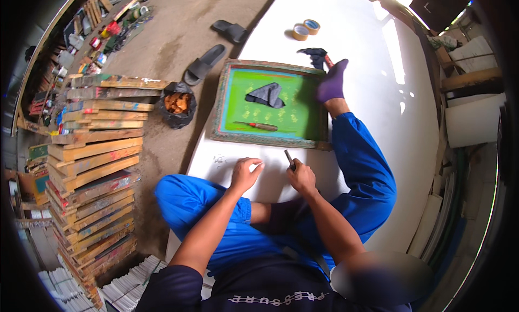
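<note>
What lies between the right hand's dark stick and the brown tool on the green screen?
The head view shows the wooden frame's near bar and a strip of green screen between the dark stick in the right hand and the brown tool.

- Two rolls of tan tape (300,38) sat side by side, straight beyond the grip (301,178).
- A pair of dark slide sandals (204,64) lay apart on the bare floor (162,44), ahead and left of the grip.
- A black plastic bag (179,121) stood open nearby, nearer the grip than the far sandal, showing crumpled orange-brown contents (177,102).
- Paint-stained wooden frames (102,152) rose in a tall stack, well left of the grip.
- White paper bundles (130,282) were piled behind and left of the grip.
- Assorted containers (97,43) crowded the far left, ahead of the grip.
- A thick white roll (476,121) rested well right of the grip.
</note>
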Demonstrator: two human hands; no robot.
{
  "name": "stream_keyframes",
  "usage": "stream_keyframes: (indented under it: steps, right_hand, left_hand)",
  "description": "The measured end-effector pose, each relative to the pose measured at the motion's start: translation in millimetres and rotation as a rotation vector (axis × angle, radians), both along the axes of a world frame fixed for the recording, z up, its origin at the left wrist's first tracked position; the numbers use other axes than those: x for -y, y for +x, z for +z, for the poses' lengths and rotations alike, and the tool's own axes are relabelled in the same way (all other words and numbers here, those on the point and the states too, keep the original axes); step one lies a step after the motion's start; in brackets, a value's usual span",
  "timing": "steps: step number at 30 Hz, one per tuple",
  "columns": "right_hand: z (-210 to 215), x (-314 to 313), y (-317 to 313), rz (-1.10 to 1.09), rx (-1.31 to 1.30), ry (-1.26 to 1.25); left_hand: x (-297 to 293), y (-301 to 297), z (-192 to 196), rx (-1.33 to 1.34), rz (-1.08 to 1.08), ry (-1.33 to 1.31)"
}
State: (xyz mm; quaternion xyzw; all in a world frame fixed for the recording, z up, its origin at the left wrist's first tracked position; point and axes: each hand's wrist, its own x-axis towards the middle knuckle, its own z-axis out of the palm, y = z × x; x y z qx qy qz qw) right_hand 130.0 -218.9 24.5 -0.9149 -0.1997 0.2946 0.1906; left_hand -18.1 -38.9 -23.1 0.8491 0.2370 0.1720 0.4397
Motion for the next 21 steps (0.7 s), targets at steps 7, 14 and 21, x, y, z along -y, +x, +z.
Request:
stream_keyframes:
  steps: [7, 14, 21]
  right_hand:
    - [4, -34, -50, 0.283, -0.209, 0.131]
    - [-14, -42, -53, 0.262, -0.642, 0.264]
    - [-18, -41, -50, 0.152, -0.773, 0.338]
  left_hand:
    - [-17, -14, 9, -0.116, 0.06, -1.083]
    - [-31, -36, -5, -0.031, 0.163, -1.244]
    - [-49, -44, -36, -0.119, 0.509, -0.619]
